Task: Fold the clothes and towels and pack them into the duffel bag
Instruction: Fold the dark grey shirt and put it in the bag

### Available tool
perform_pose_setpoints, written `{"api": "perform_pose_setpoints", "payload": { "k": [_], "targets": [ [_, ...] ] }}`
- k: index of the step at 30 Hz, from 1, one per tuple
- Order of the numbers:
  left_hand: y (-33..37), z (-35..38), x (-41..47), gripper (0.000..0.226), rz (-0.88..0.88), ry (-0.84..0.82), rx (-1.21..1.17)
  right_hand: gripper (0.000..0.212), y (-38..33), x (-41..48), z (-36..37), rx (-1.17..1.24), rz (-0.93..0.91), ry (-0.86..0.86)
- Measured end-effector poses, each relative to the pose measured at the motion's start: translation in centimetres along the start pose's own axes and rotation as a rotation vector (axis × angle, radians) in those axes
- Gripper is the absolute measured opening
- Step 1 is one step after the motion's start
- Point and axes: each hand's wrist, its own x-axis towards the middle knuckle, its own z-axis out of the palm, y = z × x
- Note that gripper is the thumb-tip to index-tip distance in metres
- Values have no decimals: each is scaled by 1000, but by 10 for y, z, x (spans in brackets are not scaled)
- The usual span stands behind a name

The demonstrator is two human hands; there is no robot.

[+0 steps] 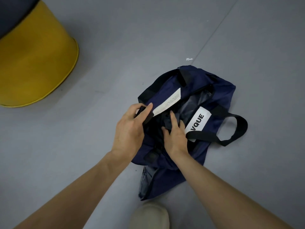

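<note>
Looks down on a navy bag [219, 95] lying right of centre on a grey floor [115, 47], mouth unzipped and gaping. Grips a black strap [146, 114] at the bag's left rim with the left hand [130, 129], fingers curled round it, thumb laid along the top beside a white tag [166, 103] whose small print is too blurred to read. Reaches into the mouth with the right hand [175, 138], fingers mostly straight and released, pressing on dark cloth [155, 128] already inside; cannot tell what garment it is or how it is folded. Leaves grey lining [189, 108] exposed deeper in the bag, above and right of the right fingertips. Has a white label [198, 123] reading VQUE just right of the right hand, crossed at its lower end by a second black handle [237, 129] looping out over the floor toward the right of the frame. Plants a pale shoe [150, 215] at bottom centre, just below the bag's near end, with a grey flap [146, 179] sticking out there. Shares the floor with a yellow stool [36, 66] at upper left, well apart from the bag, and a small white scrap [189, 59] above the bag, next to a seam [214, 30] running up toward the top right.
</note>
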Motion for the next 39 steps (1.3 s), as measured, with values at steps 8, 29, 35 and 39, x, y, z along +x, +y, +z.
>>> {"api": "perform_pose_setpoints", "payload": {
  "k": [8, 29, 35, 39],
  "targets": [
    [-24, 0, -11, 70, 44, -160, -2, 71, 19, -17, -8, -85, -184, -117],
    [-40, -4, -5, 68, -144, -264, -154, 80, 23, -5, 30, -74, -253, -175],
    [-24, -11, 2, 67, -192, -231, -334, 86, 16, 4, 37, -55, -253, -181],
    [-21, -20, 9, 64, -243, -211, -451, 87, -5, 20, 45, -108, -219, -243]
  ]
}}
